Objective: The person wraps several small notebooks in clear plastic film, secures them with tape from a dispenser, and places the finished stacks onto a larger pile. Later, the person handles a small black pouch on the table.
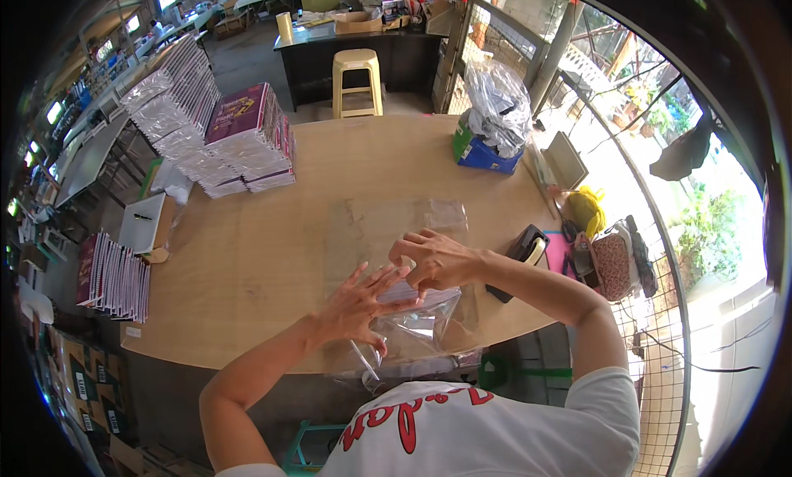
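A clear plastic sheet (445,215) lies over the near middle of the wooden table (256,254), its lower part bunched and creased toward my body. Under it, a pale stack edge with faint purplish lines (429,299) shows between my hands; most of it is hidden. My left hand (363,302) rests on the plastic with fingers spread and thumb apart. Just right of it and touching its fingertips, my right hand (433,263) has bent fingers that look closed on the plastic; the exact grip is partly hidden.
Wrapped stacks of purple-covered books (239,139) stand at the far left, with another book stack (113,277) beside the table's left edge. A blue-green box (487,151) holding plastic sits at the far right. Right of my hands is a black tape dispenser (520,261), near a pouch (612,267).
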{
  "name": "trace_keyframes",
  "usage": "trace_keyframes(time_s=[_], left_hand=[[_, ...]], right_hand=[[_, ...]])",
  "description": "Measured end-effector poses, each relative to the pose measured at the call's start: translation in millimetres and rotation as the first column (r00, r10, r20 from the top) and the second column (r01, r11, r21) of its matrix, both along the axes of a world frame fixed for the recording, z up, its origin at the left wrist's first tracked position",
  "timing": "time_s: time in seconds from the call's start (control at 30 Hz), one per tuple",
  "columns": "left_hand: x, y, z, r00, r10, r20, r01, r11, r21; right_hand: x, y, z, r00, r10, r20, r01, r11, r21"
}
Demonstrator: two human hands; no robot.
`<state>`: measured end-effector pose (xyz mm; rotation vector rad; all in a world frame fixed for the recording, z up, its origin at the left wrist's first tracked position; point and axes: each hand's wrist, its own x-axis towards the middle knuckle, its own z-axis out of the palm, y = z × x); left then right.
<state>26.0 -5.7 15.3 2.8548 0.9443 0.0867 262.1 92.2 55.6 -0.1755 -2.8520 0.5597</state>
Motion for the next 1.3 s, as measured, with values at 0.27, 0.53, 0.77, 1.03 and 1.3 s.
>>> trace_keyframes(time_s=[0.27,0.53,0.77,1.03,1.3], left_hand=[[2,3,-3,0.998,-0.044,-0.036,0.043,0.999,-0.034],[-5,7,-30,0.966,0.010,0.257,0.029,0.989,-0.148],[5,9,-29,0.988,-0.056,0.142,0.033,0.987,0.156],[4,15,-23,0.997,-0.021,0.075,0.015,0.996,0.083],[2,18,-21,0.998,-0.009,0.060,0.003,0.996,0.093]], right_hand=[[8,-4,-36,0.976,-0.135,-0.169,0.140,0.990,0.018],[5,-9,-53,0.781,-0.620,0.073,0.565,0.653,-0.504],[5,5,-79,0.575,-0.790,0.215,0.815,0.530,-0.234],[189,-63,-176,-0.541,-0.837,0.085,0.543,-0.425,-0.724],[188,-70,-194,-0.534,-0.820,0.208,0.319,-0.423,-0.848]])
